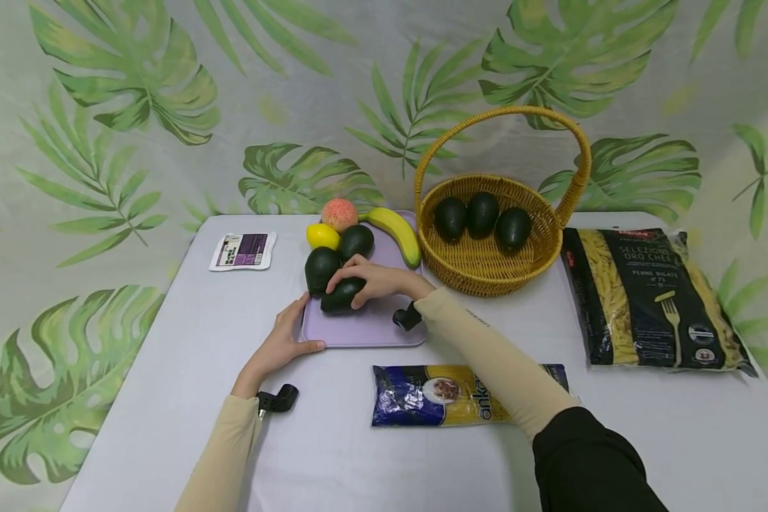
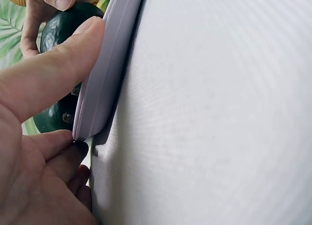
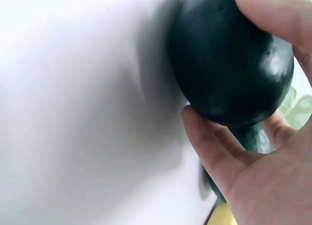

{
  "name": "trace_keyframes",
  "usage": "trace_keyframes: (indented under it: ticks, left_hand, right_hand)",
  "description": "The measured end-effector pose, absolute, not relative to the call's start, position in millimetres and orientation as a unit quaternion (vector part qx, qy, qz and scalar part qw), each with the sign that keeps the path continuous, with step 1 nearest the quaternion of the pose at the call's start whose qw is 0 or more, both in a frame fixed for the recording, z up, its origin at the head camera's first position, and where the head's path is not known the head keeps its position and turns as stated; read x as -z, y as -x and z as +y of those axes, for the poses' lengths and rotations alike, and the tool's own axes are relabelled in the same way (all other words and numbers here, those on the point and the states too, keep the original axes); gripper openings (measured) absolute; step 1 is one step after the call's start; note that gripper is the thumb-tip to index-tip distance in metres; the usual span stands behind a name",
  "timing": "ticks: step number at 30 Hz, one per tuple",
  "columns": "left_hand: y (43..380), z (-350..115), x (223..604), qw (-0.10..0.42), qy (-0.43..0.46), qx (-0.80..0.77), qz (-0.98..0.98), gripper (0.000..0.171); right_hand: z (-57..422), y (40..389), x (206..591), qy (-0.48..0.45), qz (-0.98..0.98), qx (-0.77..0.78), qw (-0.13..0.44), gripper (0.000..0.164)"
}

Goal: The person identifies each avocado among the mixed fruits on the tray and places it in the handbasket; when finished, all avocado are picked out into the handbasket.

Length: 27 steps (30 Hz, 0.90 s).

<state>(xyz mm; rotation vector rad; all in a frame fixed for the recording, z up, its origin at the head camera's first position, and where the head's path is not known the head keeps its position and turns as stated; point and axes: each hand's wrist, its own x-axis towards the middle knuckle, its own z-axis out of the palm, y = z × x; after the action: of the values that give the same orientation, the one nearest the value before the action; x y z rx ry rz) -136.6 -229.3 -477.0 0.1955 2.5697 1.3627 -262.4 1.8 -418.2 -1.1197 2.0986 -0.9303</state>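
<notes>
My right hand (image 1: pixel 379 277) grips a dark green avocado (image 1: pixel 342 296) from above, over the lilac tray (image 1: pixel 384 334). In the right wrist view, thumb and fingers surround this avocado (image 3: pixel 229 59). Two more avocados lie beside it on the tray, one to the left (image 1: pixel 321 269) and one behind (image 1: pixel 356 242). My left hand (image 1: pixel 284 338) touches the tray's front left corner, thumb at the front rim and fingers along the left side. Its thumb lies straight across the rim (image 2: pixel 100 98) in the left wrist view. A lemon (image 1: pixel 322 235), a peach (image 1: pixel 340 214) and a banana (image 1: pixel 398 237) are grouped at the tray's back.
A wicker basket (image 1: pixel 467 279) with a tall handle holds three avocados, right of the tray. Beyond it lies a large pasta bag (image 1: pixel 659 306). A blue and yellow packet (image 1: pixel 435 397) lies in front, under my right forearm. A small white packet (image 1: pixel 243 252) is at the left.
</notes>
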Motion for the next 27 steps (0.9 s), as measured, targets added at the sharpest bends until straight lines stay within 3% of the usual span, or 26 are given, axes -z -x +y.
trace_keyframes:
  ticks: [12,20,27]
  left_hand:
    - [137,-230,478,0.103,-0.072,-0.462,0.878,0.1]
    - [138,-230,479,0.099,-0.076,-0.46,0.879,0.1]
    - [137,-230,479,0.098,-0.076,-0.461,0.879,0.101]
  right_hand:
    - [51,265,388,0.397,0.74,0.445,0.311,0.047]
    - [114,271,359,0.338,0.757,0.491,0.266,0.049]
    - [168,279,355,0.255,0.799,0.495,0.226,0.051]
